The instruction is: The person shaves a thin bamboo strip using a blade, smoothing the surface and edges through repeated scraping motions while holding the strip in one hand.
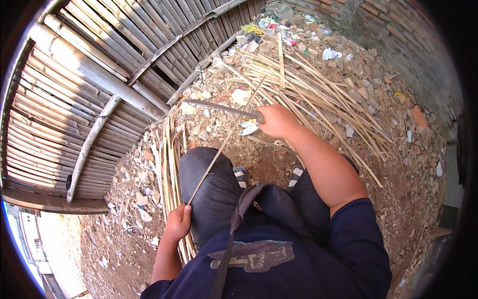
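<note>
Taking the middle of the view as the clock's centre, the left hand [178,223] was at about seven o'clock, just beside the left knee, with its fingers clamped on the lower end of a thin strip [219,152]. The strip slanted up across the dark trousers [206,187], its far end pointing toward one o'clock. The right hand [278,121] was at two o'clock, its fingers wrapped around the handle of a long knife [219,106]. The blade pointed toward ten o'clock and crossed the strip's upper part; whether the two touched could not be told.

A loose pile of pale strips [326,94] lay on the rubble-strewn ground [398,199] at one to two o'clock, beyond the right hand. A narrower bundle [172,164] lay at eight to nine o'clock, alongside the left leg. A slatted wall [84,134] of weathered poles filled nine to eleven o'clock, scattered litter [294,37] lay near one o'clock, and a brick wall [393,30] stood at two.
</note>
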A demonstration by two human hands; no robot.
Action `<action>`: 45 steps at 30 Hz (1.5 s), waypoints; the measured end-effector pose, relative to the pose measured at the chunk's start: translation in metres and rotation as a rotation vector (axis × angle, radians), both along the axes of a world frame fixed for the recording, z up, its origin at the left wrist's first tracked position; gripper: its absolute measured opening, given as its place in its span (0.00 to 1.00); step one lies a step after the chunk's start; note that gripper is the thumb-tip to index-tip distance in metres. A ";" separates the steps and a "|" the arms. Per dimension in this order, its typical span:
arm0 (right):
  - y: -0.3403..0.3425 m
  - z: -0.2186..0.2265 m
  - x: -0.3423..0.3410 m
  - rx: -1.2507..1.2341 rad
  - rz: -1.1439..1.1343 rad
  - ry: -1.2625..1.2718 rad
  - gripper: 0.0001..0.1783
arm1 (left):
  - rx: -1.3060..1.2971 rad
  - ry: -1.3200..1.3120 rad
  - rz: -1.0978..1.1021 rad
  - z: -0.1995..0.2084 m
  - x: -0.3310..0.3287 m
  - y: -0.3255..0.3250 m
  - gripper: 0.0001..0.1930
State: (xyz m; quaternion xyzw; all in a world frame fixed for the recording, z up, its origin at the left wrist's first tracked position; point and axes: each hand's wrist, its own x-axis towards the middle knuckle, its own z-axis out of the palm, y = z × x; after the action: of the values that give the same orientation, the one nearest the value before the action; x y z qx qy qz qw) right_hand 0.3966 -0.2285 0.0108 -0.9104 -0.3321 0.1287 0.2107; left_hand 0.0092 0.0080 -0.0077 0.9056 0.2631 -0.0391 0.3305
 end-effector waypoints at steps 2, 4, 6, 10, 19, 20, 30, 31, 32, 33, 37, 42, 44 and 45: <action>0.002 0.003 -0.007 0.054 0.048 0.006 0.13 | -0.005 0.001 -0.006 -0.006 -0.002 0.002 0.23; 0.004 0.016 -0.015 -0.021 0.083 -0.012 0.13 | -0.003 -0.005 -0.003 -0.007 -0.002 0.003 0.23; 0.003 0.020 -0.017 -0.105 0.160 -0.070 0.13 | -0.009 -0.025 -0.016 -0.005 -0.003 0.003 0.23; 0.001 -0.002 -0.003 -0.059 0.090 0.015 0.12 | 0.013 -0.030 -0.028 0.006 0.005 -0.003 0.23; 0.001 0.003 -0.003 0.022 0.050 -0.001 0.13 | 0.033 -0.045 -0.005 -0.006 -0.001 0.000 0.23; -0.001 0.002 -0.001 0.008 0.051 -0.001 0.12 | 0.026 -0.045 -0.005 -0.007 -0.002 0.000 0.23; 0.004 0.002 0.000 0.041 0.016 0.021 0.13 | 0.033 -0.027 0.005 -0.004 -0.001 -0.002 0.24; 0.004 -0.002 -0.001 0.073 0.023 0.010 0.12 | 0.018 -0.043 0.004 -0.003 0.000 -0.003 0.25; 0.003 -0.001 -0.002 0.073 0.023 0.013 0.12 | 0.018 -0.040 0.004 -0.004 0.000 -0.003 0.25; 0.002 0.002 -0.002 0.032 0.041 0.028 0.12 | 0.017 -0.055 -0.008 -0.005 0.001 -0.002 0.24; -0.003 0.004 0.001 -0.081 0.081 0.012 0.13 | 0.037 -0.067 -0.030 -0.001 0.003 -0.003 0.24; 0.000 -0.003 0.004 -0.027 0.008 0.031 0.14 | 0.060 -0.048 -0.018 0.000 0.004 -0.004 0.24; 0.002 -0.002 0.003 0.010 0.008 0.047 0.14 | 0.081 -0.051 -0.019 -0.001 0.003 -0.003 0.24; 0.003 0.000 0.001 0.016 0.021 0.035 0.14 | 0.074 -0.050 -0.010 -0.002 0.002 -0.004 0.24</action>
State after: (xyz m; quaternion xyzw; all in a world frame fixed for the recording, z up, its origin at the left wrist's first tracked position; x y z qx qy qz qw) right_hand 0.3975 -0.2253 0.0107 -0.9027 -0.3390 0.1441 0.2223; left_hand 0.0108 0.0037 -0.0098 0.9192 0.2517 -0.0081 0.3029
